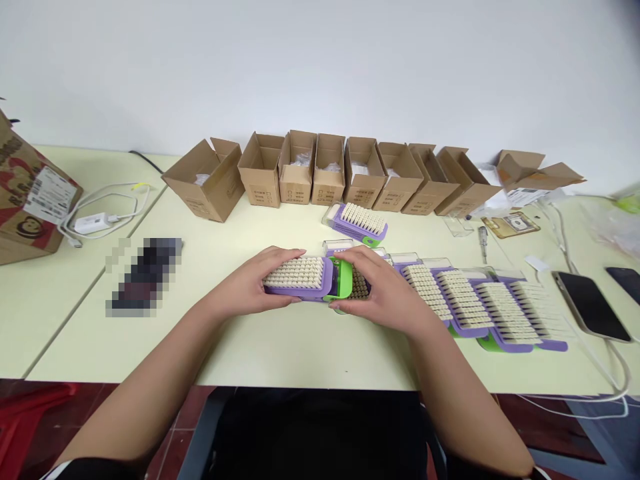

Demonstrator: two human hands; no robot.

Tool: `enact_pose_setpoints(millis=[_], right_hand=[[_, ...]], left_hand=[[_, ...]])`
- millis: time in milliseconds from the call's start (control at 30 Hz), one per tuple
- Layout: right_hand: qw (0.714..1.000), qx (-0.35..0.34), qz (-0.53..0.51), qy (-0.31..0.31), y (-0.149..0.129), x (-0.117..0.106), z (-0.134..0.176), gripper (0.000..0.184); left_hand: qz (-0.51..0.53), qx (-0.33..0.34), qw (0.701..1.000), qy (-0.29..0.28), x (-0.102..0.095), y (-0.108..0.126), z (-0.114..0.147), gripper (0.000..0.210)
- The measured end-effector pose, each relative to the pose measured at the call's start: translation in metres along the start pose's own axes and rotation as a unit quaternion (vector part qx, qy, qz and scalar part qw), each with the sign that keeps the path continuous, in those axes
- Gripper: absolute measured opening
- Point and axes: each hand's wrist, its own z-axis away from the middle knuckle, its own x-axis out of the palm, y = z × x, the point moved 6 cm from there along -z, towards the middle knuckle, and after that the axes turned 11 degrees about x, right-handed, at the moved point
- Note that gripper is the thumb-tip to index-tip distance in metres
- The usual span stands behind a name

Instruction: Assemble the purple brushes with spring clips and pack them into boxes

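My left hand [250, 287] is closed round a purple brush-like block [300, 275] with rows of cream bristles or pegs on top. My right hand [387, 293] grips a bright green part [344, 279] at the block's right end, thumb above and fingers below. Beside that green part, darker bristly rows show partly under my right palm; whether they belong to the same piece I cannot tell. A similar purple block [361, 223] lies just beyond my hands, with a green end. Several more such blocks [465, 300] lie in a slanted row to the right of my right hand.
Several open cardboard boxes [263, 170] stand along the wall. A screwdriver [483, 243] and a printed card [511, 225] lie at right, near a phone [593, 305] and white cables. A charger [95, 222], a blurred-out dark object [145, 277] and a larger carton [30, 193] are at left.
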Motion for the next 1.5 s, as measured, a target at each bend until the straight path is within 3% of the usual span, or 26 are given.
enact_pose_setpoints(millis=[233, 467, 1067, 1300, 1500], right_hand=[[0.999, 0.002, -0.010, -0.048, 0.002, 0.005, -0.001, 0.076], [0.997, 0.005, -0.038, -0.064, 0.005, 0.007, 0.000, 0.080], [0.996, 0.007, -0.077, -0.041, 0.005, 0.004, -0.001, 0.063], [0.995, -0.005, -0.093, -0.020, 0.003, 0.008, -0.001, 0.046], [0.987, 0.058, -0.151, 0.004, 0.009, 0.012, 0.001, 0.040]], left_hand=[[0.009, 0.004, 0.999, -0.037, 0.007, -0.005, 0.000, 0.084], [0.028, -0.019, 0.999, -0.034, 0.008, -0.011, 0.002, 0.087], [0.111, -0.058, 0.992, 0.016, 0.013, -0.018, 0.003, 0.091], [0.168, -0.086, 0.982, -0.012, 0.013, -0.012, 0.003, 0.090], [0.229, -0.101, 0.967, -0.052, 0.020, -0.012, 0.003, 0.087]])
